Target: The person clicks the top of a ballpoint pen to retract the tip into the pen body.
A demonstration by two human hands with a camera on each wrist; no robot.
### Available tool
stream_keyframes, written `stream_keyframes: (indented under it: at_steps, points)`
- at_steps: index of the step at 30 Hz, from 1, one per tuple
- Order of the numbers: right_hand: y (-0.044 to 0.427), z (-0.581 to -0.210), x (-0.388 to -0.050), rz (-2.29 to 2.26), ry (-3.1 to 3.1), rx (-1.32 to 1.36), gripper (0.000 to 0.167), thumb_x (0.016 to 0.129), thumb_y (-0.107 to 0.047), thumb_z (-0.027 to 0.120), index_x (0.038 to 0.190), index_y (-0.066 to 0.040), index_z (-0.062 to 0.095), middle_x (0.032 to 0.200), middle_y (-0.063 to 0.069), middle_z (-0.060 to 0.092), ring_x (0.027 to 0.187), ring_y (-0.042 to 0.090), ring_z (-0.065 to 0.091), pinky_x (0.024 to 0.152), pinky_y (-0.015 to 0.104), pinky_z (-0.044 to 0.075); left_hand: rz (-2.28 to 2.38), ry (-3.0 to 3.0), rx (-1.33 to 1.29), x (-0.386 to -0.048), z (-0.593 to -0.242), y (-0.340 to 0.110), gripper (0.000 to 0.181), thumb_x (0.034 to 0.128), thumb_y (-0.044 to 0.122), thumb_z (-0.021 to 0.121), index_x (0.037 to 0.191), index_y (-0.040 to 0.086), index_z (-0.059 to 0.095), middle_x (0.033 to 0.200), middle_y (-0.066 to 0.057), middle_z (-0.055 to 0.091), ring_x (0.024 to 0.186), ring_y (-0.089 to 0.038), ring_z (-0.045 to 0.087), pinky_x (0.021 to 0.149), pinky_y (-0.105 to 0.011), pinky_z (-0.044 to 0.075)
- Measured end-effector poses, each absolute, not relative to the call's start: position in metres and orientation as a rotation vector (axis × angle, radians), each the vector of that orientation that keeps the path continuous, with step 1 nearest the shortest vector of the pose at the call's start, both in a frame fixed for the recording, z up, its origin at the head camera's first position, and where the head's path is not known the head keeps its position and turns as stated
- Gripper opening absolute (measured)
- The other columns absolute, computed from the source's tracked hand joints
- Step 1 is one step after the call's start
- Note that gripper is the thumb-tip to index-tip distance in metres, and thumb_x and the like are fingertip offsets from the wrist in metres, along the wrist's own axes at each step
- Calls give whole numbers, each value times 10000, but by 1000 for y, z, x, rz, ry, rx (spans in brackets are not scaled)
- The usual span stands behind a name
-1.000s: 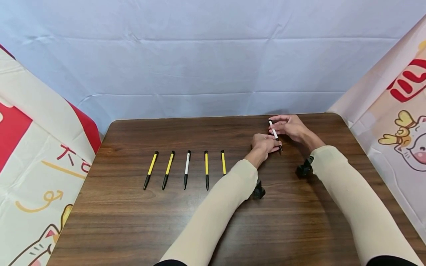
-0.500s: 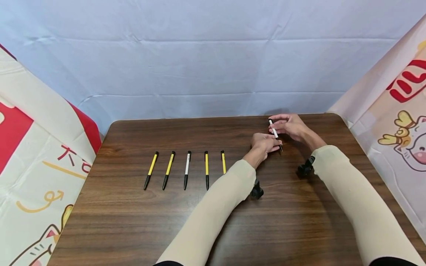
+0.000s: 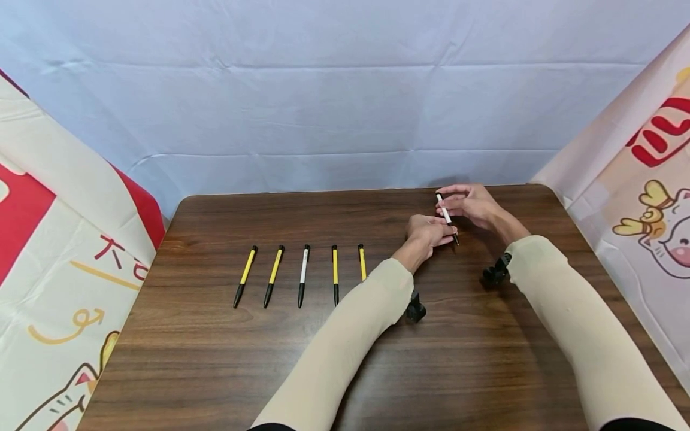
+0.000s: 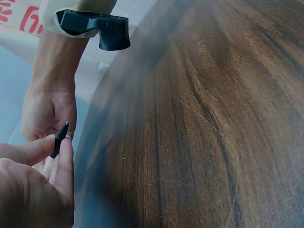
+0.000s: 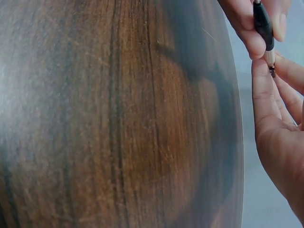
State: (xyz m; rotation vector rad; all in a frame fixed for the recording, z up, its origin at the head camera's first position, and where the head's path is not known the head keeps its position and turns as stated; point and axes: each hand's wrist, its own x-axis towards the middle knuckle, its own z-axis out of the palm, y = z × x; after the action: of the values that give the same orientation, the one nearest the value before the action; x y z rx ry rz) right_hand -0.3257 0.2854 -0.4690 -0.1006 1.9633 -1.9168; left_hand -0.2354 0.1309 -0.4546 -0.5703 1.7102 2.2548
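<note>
Both hands hold one white pen (image 3: 444, 212) above the far right part of the table, tilted with its black end away from me. My left hand (image 3: 426, 231) pinches the black grip near the writing tip between thumb and fingers. Higher up, the right hand (image 3: 473, 206) holds the white barrel near its top. In the left wrist view, the pen's dark grip (image 4: 59, 141) shows between left thumb and finger, with a small pointed tip out. The right wrist view has the grip (image 5: 263, 23) too, and right fingertips around the pen's top end; fingers partly hide the barrel.
Left of the hands, a row of pens lies on the brown wooden table (image 3: 215, 353): several yellow pens (image 3: 245, 272) and one white pen (image 3: 303, 272). The left sleeve (image 3: 345, 341) covers the lower end of the rightmost yellow pen (image 3: 362, 260). A pale cloth (image 3: 323, 120) hangs behind.
</note>
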Motion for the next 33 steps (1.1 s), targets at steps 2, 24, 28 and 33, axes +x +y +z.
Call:
stream_keyframes:
  at_steps: [2,24,28,33]
  points:
    - [285,-468,-326,-1908,1968,-100,284,953,96,729,1116,-131,776,919,116,803,840,214,780,787,329,655,2253,1709,-571,-236,-454,131,158,867,-179,765,1012,-118,759,815,-165,779,916,-331,798,771,-341,664]
    - [284,-466,-319,-1908,1954,-159,568,964,105,708,1492,93,496,969,131,806,876,224,788,797,332,657,2183,1737,-471,-230,-449,118,150,882,-158,767,1026,-120,751,901,-178,790,888,-290,804,767,-314,661]
    - [280,-466,-316,-1906,1970,-165,523,958,88,728,1449,67,549,950,125,803,874,228,788,801,336,657,2161,1747,-442,-228,-447,111,134,889,-149,766,1018,-119,752,891,-172,788,821,-236,803,713,-275,654]
    - [274,-465,-312,-1920,1974,-174,490,956,105,719,1421,71,567,927,118,798,856,226,787,789,332,658,2170,1765,-393,-225,-448,106,199,880,-166,764,1077,-162,738,896,-192,780,936,-333,795,780,-332,662]
